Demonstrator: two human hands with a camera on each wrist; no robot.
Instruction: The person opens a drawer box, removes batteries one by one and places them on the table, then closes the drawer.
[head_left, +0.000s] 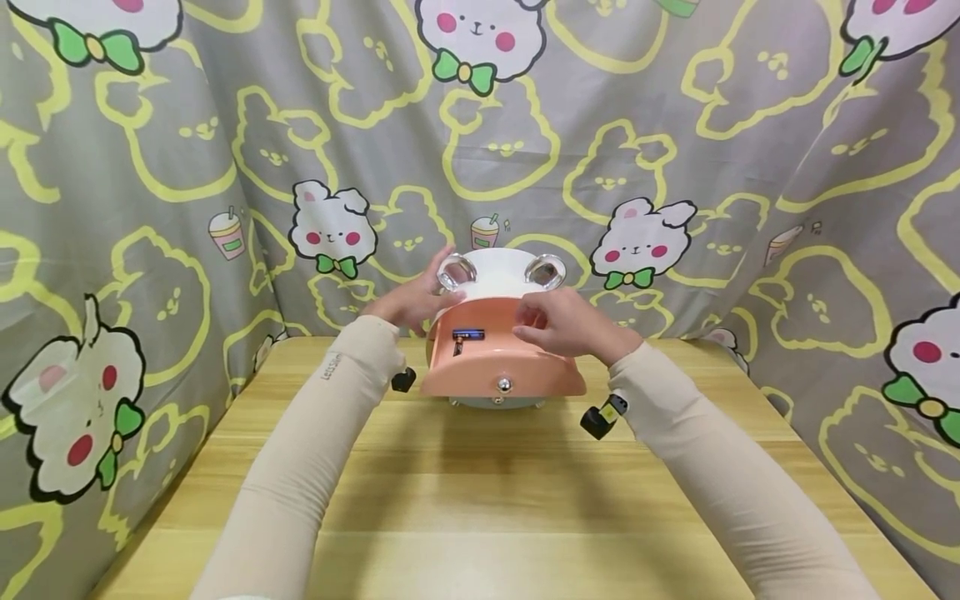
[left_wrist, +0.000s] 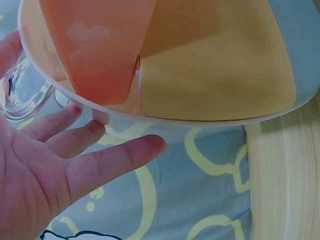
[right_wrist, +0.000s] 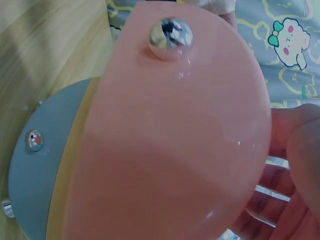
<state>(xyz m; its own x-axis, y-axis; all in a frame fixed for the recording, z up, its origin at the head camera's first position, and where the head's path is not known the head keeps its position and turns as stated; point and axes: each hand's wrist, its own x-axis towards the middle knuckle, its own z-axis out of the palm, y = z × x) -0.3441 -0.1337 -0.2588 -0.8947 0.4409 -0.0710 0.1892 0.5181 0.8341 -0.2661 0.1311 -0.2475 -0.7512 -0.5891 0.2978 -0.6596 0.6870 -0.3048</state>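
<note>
Through the head camera I see the white case (head_left: 498, 273) standing mid-way across the wooden surface (head_left: 480, 508), its peach drawer (head_left: 540, 379) pulled out toward me. Inside, on the drawer's left side, lie a blue battery (head_left: 470, 333) and a darker battery (head_left: 458, 343) with a coppery end, set at an angle just beside it. My left hand (head_left: 418, 298) is at the case's left side; the left wrist view shows its fingers straight and spread, some tips at the back of the rim, near one of the silvery loops (head_left: 560, 269) on top. My right hand (head_left: 562, 323) is over the right part of the drawer with its fingers curled in; I cannot tell whether they pinch anything, since the drawer front partly hides them from the right wrist camera. A shiny round knob (head_left: 504, 385) sits on the peach front, and below is a blue-grey drawer (right_wrist: 52, 130) with its own knob. Patterned grey cloth (head_left: 525, 179) hangs behind the surface.
</note>
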